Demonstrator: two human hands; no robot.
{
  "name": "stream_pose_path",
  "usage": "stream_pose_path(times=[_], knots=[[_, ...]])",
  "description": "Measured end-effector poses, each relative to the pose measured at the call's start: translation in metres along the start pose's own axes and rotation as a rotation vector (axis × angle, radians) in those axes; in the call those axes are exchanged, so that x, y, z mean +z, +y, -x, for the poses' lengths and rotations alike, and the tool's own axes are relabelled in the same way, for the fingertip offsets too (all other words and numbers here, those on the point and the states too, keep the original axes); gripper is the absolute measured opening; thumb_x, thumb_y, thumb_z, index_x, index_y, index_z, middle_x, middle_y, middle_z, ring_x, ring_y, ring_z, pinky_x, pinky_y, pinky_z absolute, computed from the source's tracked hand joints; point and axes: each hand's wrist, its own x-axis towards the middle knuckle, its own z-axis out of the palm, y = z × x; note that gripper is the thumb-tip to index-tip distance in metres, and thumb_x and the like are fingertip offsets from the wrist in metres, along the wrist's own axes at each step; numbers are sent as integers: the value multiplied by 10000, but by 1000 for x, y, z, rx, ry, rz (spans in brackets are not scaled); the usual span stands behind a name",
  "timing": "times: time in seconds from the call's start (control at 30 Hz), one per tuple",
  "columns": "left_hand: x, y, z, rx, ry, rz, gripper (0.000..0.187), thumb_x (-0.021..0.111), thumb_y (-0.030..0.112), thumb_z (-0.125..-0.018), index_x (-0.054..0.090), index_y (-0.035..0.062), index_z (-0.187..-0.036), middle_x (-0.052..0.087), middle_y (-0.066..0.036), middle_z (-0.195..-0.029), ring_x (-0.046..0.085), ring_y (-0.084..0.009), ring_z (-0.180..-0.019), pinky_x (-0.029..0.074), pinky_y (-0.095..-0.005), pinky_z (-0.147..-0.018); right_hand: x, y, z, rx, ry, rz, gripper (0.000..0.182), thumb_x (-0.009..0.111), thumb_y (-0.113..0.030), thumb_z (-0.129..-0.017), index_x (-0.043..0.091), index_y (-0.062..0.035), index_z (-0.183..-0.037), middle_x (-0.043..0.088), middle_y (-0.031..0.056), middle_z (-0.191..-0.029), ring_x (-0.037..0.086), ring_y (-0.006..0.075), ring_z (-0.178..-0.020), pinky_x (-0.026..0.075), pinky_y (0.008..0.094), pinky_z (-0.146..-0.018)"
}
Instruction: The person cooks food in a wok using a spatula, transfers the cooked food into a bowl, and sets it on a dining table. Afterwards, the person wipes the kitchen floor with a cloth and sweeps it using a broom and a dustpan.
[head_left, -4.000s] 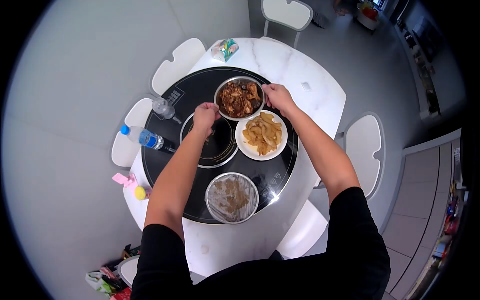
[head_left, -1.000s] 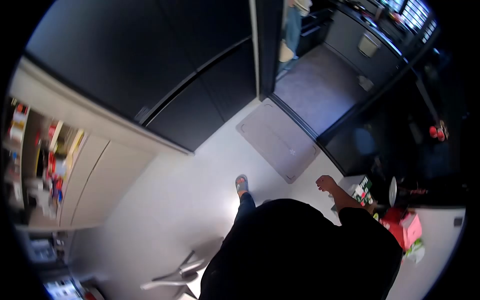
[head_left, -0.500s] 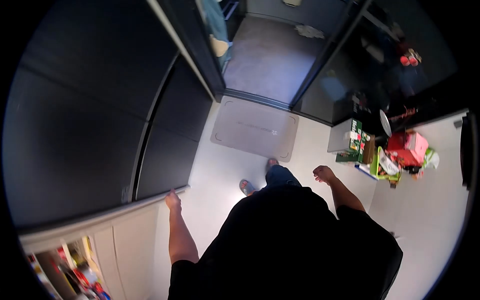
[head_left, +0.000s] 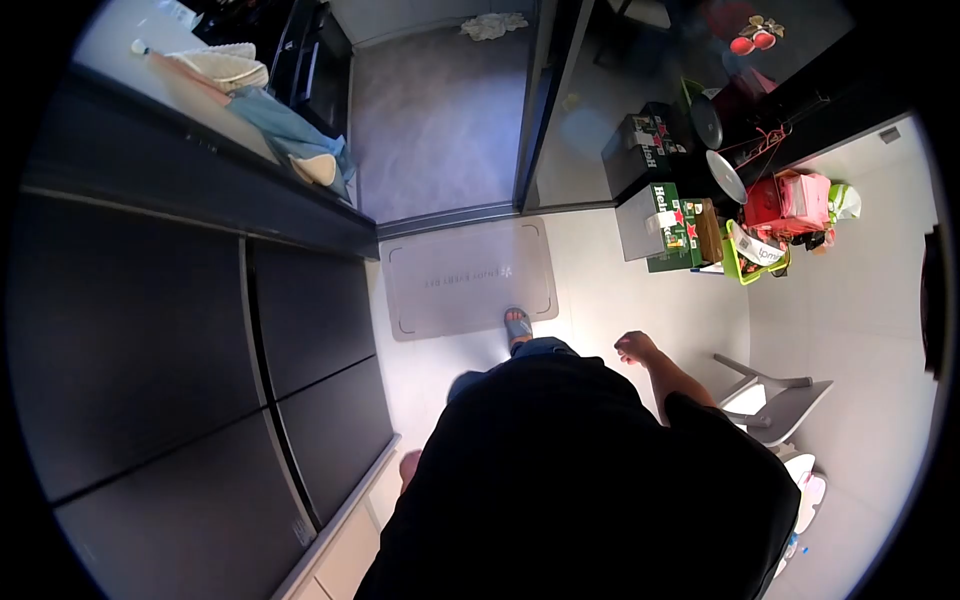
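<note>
Looking straight down on a person in a black top, mid-stride on a pale floor (head_left: 640,300). One foot in a blue sandal (head_left: 517,324) is planted on the near edge of a grey doormat (head_left: 465,275), which lies right at the sill of a dark sliding door (head_left: 545,100), presumably there to catch feet at the threshold. Past the door, a grey floor runs on into another room.

The right hand (head_left: 634,347) hangs out to the side at about hip level, empty, its fingers (head_left: 624,353) loosely curled in, not gripping anything. It looks like a plain arm swing. The nearest things to it are the bare floor below and a white chair (head_left: 785,400) a bit off to its right. The left hand (head_left: 410,468) is mostly hidden behind the body; only a sliver shows low down, just beside the dark cabinet fronts (head_left: 300,400), so I can't tell whether its fingers are slack or closed, or whether they hold anything.

The rest is clutter parked along the walls, out of the walking path: green beer cartons (head_left: 665,215) stacked by the door frame, a red box (head_left: 790,200) and a green basket (head_left: 745,268) next to them, pushed into the corner. Up top left there's a worktop (head_left: 130,60) with a folded cloth (head_left: 222,67) on it and something light blue (head_left: 290,125) draped over its edge.
</note>
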Motion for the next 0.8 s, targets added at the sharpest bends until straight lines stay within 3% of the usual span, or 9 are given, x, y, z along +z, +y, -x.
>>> stream_pose_path(times=[0.17,0.27,0.37,0.43,0.53,0.57,0.6,0.7,0.8], knots=[[-43,102,1,-121,-116,5,206,586,211,-905,668,63,-788,628,-48,-667,603,-156,-601,477,-291,-545,-22,-79,-60,-149,-30,50,126,648,-161,-821,689,-57,-762,654,79,-633,627,181,-518,517,335,-483],[-66,156,-40,-130,-93,58,206,593,214,-907,671,63,-792,630,-46,-672,602,-152,-604,477,-288,-548,-14,-140,-133,-421,-60,431,85,642,-132,-805,698,-68,-797,658,79,-670,642,178,-555,523,352,-496],[-87,207,-101,-118,-86,79,206,599,217,-909,674,63,-795,631,-45,-677,601,-148,-607,476,-285,-551,1,-266,-141,-164,-256,67,209,628,-249,-840,683,-79,-949,677,64,-823,677,198,-709,543,380,-576],[-102,245,-159,-82,-97,66,206,603,219,-911,676,64,-797,632,-43,-681,600,-145,-610,476,-284,-553,11,-364,-120,-156,-227,134,274,566,-282,-890,678,-60,-1003,687,82,-993,683,195,-813,554,358,-637],[-130,312,-255,25,-139,3,206,610,222,-913,678,64,-800,634,-42,-686,599,-142,-613,475,-281,-556,29,-449,-172,-371,-110,478,349,566,-332,-845,700,-64,-1024,711,146,-990,694,303,-872,549,413,-744],[-137,341,-285,64,-162,-23,206,612,223,-914,679,64,-801,634,-41,-688,599,-140,-614,475,-280,-557,29,-466,-188,-458,-47,635,359,568,-339,-833,706,-65,-1021,714,164,-991,692,329,-881,545,424,-769],[-143,375,-312,106,-191,-43,206,614,224,-915,680,64,-802,635,-40,-690,598,-139,-615,475,-280,-558,28,-487,-189,-430,77,551,360,562,-358,-814,722,-76,-970,701,196,-982,669,378,-926,526,438,-846],[-152,506,-406,262,-250,-77,206,621,227,-917,683,64,-805,636,-38,-695,597,-135,-619,475,-277,-561,17,-566,-214,-361,40,604,342,546,-349,-836,727,-88,-962,707,188,-963,675,369,-930,530,442,-840],[-157,659,-477,320,-319,27,221,620,246,-936,679,61,-831,640,-34,-722,591,-124,-630,472,-270,-568,-7,-628,-220,-453,251,349,342,569,-356,-859,715,-96,-1027,714,171,-974,679,355,-920,531,430,-826]])
